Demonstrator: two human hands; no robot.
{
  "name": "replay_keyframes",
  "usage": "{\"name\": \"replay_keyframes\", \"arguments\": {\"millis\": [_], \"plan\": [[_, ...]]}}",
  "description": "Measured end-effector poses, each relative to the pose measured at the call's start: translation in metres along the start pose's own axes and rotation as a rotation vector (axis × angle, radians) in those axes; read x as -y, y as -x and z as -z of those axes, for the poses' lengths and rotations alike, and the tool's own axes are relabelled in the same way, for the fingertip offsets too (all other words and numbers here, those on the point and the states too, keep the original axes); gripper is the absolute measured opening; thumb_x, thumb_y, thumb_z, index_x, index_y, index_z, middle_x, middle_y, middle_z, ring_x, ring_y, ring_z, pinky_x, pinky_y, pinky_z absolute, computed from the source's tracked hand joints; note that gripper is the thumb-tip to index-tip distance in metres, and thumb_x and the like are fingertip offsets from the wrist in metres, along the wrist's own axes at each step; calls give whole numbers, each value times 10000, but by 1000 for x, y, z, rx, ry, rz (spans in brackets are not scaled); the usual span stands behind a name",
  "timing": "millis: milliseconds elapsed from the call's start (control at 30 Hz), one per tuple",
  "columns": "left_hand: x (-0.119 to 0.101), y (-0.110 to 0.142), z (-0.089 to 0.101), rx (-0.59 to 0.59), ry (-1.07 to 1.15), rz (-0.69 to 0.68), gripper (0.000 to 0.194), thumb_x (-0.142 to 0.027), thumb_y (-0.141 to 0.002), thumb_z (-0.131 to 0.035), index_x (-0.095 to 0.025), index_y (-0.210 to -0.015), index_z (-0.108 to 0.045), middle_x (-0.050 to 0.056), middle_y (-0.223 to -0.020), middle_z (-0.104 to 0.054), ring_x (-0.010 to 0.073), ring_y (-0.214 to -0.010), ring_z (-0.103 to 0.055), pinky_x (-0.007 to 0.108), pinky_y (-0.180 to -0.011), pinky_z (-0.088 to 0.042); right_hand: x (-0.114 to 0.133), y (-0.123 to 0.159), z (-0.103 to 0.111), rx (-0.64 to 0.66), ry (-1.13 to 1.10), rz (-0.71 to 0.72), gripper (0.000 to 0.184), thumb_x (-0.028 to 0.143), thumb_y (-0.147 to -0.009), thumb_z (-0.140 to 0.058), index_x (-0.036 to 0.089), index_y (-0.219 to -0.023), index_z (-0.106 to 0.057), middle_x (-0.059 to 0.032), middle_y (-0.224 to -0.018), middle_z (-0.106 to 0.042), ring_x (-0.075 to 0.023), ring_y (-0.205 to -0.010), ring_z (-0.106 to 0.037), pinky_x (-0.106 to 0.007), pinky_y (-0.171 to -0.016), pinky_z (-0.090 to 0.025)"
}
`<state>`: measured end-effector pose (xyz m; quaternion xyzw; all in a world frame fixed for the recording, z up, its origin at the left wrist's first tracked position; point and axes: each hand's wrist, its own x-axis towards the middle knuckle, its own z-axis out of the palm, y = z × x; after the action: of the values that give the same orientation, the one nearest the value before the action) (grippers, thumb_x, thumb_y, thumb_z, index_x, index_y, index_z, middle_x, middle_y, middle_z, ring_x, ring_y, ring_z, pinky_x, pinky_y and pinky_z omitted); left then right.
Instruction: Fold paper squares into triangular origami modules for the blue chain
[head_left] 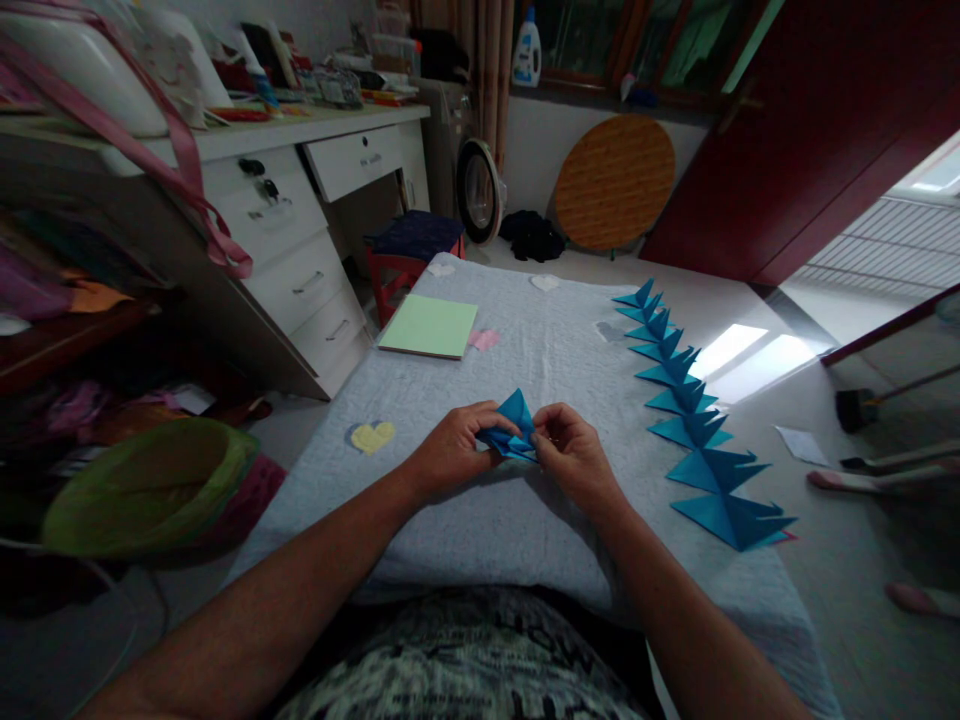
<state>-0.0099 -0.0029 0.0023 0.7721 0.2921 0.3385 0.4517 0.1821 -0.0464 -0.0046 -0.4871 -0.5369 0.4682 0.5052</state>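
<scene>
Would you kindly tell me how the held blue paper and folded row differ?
The held blue paper is one piece between the left hand and right hand; the folded row is several pieces on the cloth. The hands partly hide the held blue paper, while the folded row lies untouched. Both are folded and blue.

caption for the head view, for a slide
Two hands, left and right, hold a folded blue paper beside a row of blue paper cranes and a green paper stack.

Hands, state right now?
Left hand: closed on the blue origami piece.
Right hand: fingertips pinching the same piece's right edge.
</scene>
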Motion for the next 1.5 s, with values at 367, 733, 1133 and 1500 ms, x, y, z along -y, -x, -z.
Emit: {"name": "replay_keyframes", "arguments": {"millis": [367,733,1133,1500], "plan": [[6,-4,2,-73,623,269,184,-235,-707,-851,-145,-821,-738,17,-805,-722,144,-749,-646,294,-783,-495,7,9,3,81,-103,161,138,298,-881,-611,232,-1001,-587,18,-812,-561,-110,-622,-513,-241,-557,-437],[10,-1,-4,-7,659,320,353,-208,-719,-835,-167,-1054,-732,52,-1025,-747,182,-915,-677,337,-912,-468,5,12,-4,-94,523,676,174,90,-882,-574,221,-965,-653,-28,-854,-581,-143,-711,-572,-266,-595,-480],[6,0,13,-50,806,154,511,-298,-681,-820,-216,-1159,-657,83,-1250,-632,237,-1084,-604,354,-918,-473,2,11,-2,-180,714,822,231,74,-944,-524,219,-1058,-663,-90,-990,-643,-180,-858,-654,-320,-718,-582],[0,0,12,-177,213,-111,247,-230,-778,-814,-254,-1013,-741,45,-1156,-645,209,-1137,-588,358,-1016,-447,1,11,-3,-123,685,773,224,88,-939,-538,211,-1086,-654,-85,-986,-670,-188,-884,-668,-330,-766,-589]]}}
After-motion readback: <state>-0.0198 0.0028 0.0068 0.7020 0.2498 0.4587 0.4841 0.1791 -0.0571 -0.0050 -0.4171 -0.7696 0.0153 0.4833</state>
